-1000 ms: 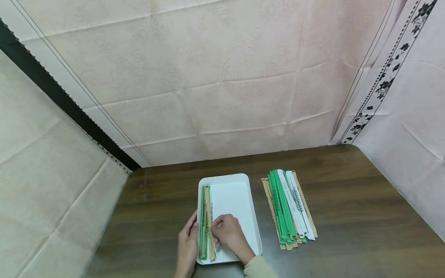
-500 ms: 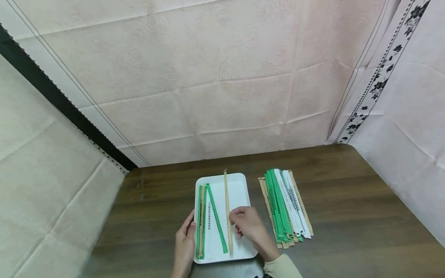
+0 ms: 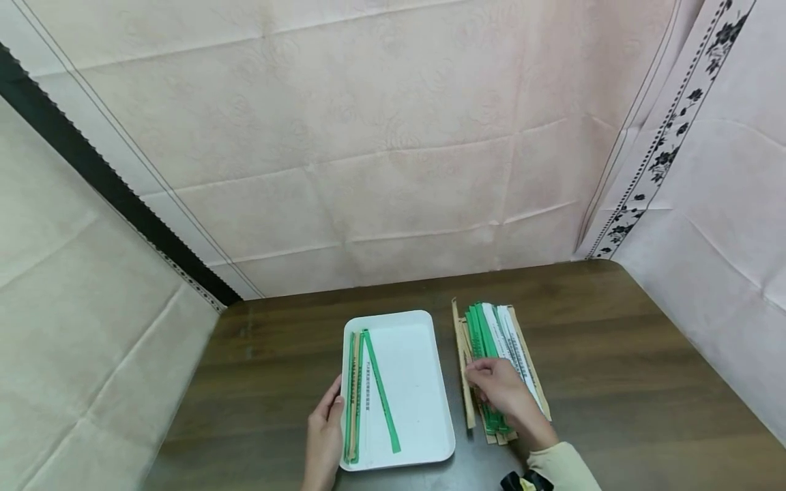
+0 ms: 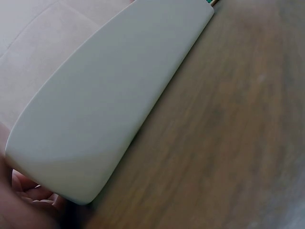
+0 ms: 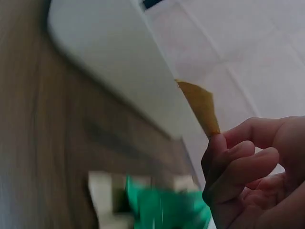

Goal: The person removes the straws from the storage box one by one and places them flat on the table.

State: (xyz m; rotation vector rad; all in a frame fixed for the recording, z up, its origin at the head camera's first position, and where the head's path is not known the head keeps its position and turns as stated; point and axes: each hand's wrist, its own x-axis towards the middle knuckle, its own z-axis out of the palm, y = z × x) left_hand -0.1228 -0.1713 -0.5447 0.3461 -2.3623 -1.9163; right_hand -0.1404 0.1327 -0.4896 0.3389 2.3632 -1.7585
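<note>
In the head view, my left hand (image 3: 323, 433) holds the left edge of a white rectangular tray (image 3: 424, 389); the tray's outer wall (image 4: 114, 95) fills much of the left wrist view. My right hand (image 3: 500, 389) pinches a slim brown paper-wrapped stick (image 3: 459, 337) between thumb and fingertips, at the left side of a pile. In the right wrist view, one end of that brown wrapper (image 5: 202, 105) sticks out beyond the fingertips. Several similar sticks lie along the tray's left side, in green, brown and white; one green stick (image 3: 382, 392) leans apart from them at a slant.
Right of the tray, a fanned pile of green, white (image 3: 522, 348) and brown wrapped sticks lies on the dark wooden table (image 3: 620, 368). Pale cloth (image 3: 393, 164) hangs behind the table and along both sides. A dark band (image 3: 527, 481) is on the right wrist.
My right hand has lifted the brown stick out of the tray and carried it right to the pile. The green stick has ended up slanted in the tray. My left hand has stayed at the edge.
</note>
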